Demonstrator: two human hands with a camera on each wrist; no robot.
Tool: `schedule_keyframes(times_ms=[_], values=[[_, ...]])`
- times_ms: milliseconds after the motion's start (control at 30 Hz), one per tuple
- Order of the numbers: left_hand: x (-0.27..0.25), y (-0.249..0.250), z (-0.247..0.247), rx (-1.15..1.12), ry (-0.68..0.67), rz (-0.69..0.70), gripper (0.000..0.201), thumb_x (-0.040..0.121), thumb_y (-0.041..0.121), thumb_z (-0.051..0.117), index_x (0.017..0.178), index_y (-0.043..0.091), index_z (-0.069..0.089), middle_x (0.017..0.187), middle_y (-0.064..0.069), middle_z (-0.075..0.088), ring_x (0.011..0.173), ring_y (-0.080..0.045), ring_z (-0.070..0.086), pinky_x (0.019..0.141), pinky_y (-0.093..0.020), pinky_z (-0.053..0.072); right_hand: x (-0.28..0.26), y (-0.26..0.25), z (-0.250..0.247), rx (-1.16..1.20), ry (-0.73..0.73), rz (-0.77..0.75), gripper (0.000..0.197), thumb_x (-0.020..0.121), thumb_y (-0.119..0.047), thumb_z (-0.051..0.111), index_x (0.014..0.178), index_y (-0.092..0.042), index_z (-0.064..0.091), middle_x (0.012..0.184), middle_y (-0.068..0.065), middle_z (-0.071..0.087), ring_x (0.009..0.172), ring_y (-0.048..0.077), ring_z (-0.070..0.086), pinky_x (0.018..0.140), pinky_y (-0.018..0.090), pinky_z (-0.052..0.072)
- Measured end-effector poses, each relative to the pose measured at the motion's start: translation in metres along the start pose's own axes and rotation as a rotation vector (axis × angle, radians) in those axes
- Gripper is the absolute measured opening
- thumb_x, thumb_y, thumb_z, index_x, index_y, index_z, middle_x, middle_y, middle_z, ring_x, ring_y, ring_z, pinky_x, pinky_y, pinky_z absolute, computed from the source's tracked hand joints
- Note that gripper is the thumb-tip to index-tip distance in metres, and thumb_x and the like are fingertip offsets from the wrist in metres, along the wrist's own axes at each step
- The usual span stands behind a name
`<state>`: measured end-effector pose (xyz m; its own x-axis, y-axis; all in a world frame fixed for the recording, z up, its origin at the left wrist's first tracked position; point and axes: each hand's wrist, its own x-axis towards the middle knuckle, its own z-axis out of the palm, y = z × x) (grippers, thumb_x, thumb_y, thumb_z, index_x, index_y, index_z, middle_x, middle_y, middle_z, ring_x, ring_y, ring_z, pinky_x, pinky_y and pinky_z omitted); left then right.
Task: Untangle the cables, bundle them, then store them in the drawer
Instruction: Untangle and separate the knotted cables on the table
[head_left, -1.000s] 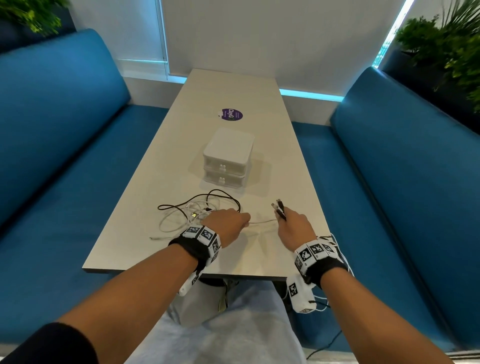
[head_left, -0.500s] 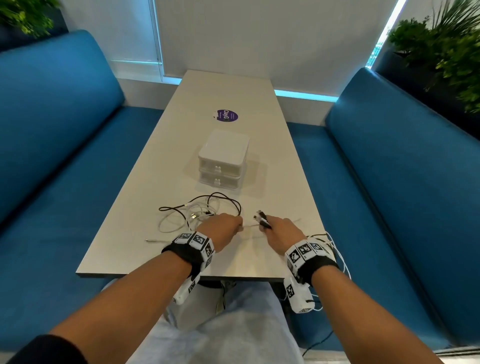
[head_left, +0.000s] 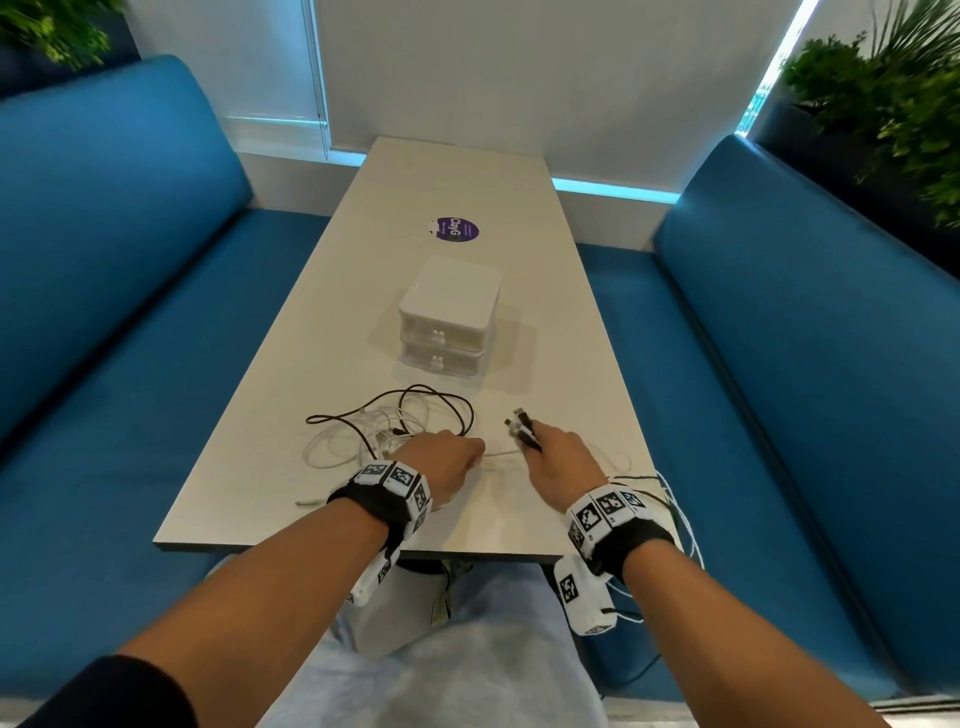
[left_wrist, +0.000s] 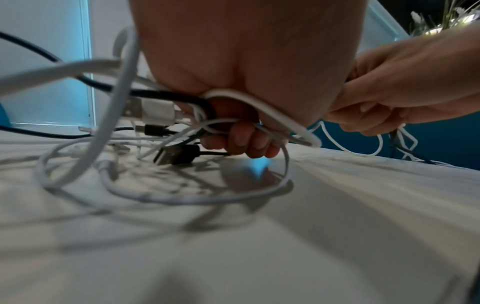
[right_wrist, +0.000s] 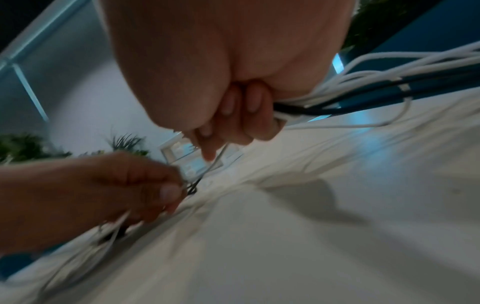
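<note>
A tangle of black and white cables (head_left: 387, 423) lies on the table near its front edge, in front of a small white two-drawer box (head_left: 449, 314) with both drawers closed. My left hand (head_left: 447, 460) rests at the tangle's right side, its fingers (left_wrist: 241, 139) curled round several cable strands (left_wrist: 182, 131). My right hand (head_left: 558, 460) grips a bunch of black and white cables (right_wrist: 350, 92); their plug ends (head_left: 519, 423) stick out above its fingers, and the rest trails back past my wrist. A thin white cable (head_left: 501, 453) runs between the two hands.
The pale table (head_left: 519, 519) is narrow, with blue benches (head_left: 130, 322) along both sides. A purple round sticker (head_left: 457, 229) lies beyond the drawer box. Plants stand at the far corners.
My right hand with its cable bunch has moved left, closer to the left hand. The left hand has stayed at the tangle.
</note>
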<state>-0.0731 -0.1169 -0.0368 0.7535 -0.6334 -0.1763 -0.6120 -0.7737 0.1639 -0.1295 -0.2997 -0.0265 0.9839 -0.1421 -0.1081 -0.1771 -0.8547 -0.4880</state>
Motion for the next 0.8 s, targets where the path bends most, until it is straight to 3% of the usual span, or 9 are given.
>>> schedule_keyframes(times_ms=[133, 267, 333, 467, 600, 700, 800], values=[[0.003, 0.007, 0.001, -0.025, 0.033, 0.028, 0.021, 0.102, 0.017, 0.039, 0.114, 0.023, 0.054, 0.085, -0.004, 0.059, 0.070, -0.028, 0.056, 0.061, -0.034, 0.039, 0.000, -0.005, 0.013, -0.029, -0.116, -0.042, 0.022, 0.101, -0.032, 0.046, 0.109, -0.018, 0.061, 0.099, 0.012, 0.069, 0.088, 0.033, 0.064, 0.077, 0.042, 0.053], [0.001, 0.006, 0.005, 0.048, 0.035, 0.089, 0.015, 0.097, 0.009, 0.043, 0.104, 0.020, 0.050, 0.095, -0.004, 0.065, 0.087, -0.027, 0.060, 0.075, -0.036, 0.032, 0.003, -0.001, 0.012, -0.023, -0.145, -0.022, 0.013, 0.098, -0.029, 0.047, 0.092, -0.031, 0.058, 0.092, 0.007, 0.069, 0.083, 0.028, 0.063, 0.076, 0.041, 0.052], [0.001, -0.001, 0.007, 0.059, 0.016, 0.084, 0.012, 0.097, 0.010, 0.044, 0.098, 0.021, 0.049, 0.097, -0.004, 0.065, 0.093, -0.027, 0.057, 0.083, -0.038, 0.030, 0.005, 0.004, 0.009, -0.040, -0.135, 0.016, 0.014, 0.098, -0.033, 0.048, 0.097, -0.030, 0.061, 0.093, 0.007, 0.068, 0.084, 0.029, 0.064, 0.076, 0.040, 0.052], [-0.004, -0.019, 0.004, 0.100, -0.030, 0.026, 0.020, 0.100, 0.014, 0.039, 0.109, 0.018, 0.057, 0.106, -0.004, 0.065, 0.103, -0.027, 0.055, 0.094, -0.038, 0.032, 0.007, 0.034, -0.001, -0.029, -0.069, 0.195, 0.027, 0.102, -0.036, 0.044, 0.116, -0.022, 0.063, 0.102, 0.012, 0.068, 0.087, 0.031, 0.064, 0.073, 0.035, 0.049], [-0.008, -0.027, 0.002, 0.112, -0.048, 0.016, 0.021, 0.094, 0.006, 0.038, 0.098, 0.024, 0.048, 0.095, -0.001, 0.063, 0.097, -0.026, 0.054, 0.088, -0.037, 0.030, 0.004, 0.047, -0.007, 0.020, -0.016, 0.270, 0.025, 0.102, -0.033, 0.044, 0.106, -0.020, 0.065, 0.094, 0.011, 0.067, 0.081, 0.029, 0.063, 0.073, 0.035, 0.051], [-0.005, -0.024, 0.002, 0.089, -0.046, -0.002, 0.022, 0.095, 0.007, 0.036, 0.101, 0.021, 0.051, 0.085, -0.001, 0.060, 0.091, -0.028, 0.056, 0.086, -0.036, 0.028, 0.003, 0.040, -0.007, -0.001, 0.067, 0.250, 0.030, 0.102, -0.039, 0.042, 0.107, -0.017, 0.063, 0.090, 0.010, 0.066, 0.078, 0.031, 0.063, 0.072, 0.038, 0.054], [-0.006, -0.019, 0.001, 0.076, -0.056, -0.011, 0.020, 0.097, 0.010, 0.036, 0.104, 0.019, 0.052, 0.079, -0.001, 0.059, 0.081, -0.028, 0.056, 0.092, -0.037, 0.032, 0.000, 0.033, -0.005, 0.048, 0.151, 0.220, 0.031, 0.103, -0.041, 0.040, 0.109, -0.018, 0.059, 0.090, 0.012, 0.065, 0.078, 0.033, 0.062, 0.073, 0.041, 0.055]])
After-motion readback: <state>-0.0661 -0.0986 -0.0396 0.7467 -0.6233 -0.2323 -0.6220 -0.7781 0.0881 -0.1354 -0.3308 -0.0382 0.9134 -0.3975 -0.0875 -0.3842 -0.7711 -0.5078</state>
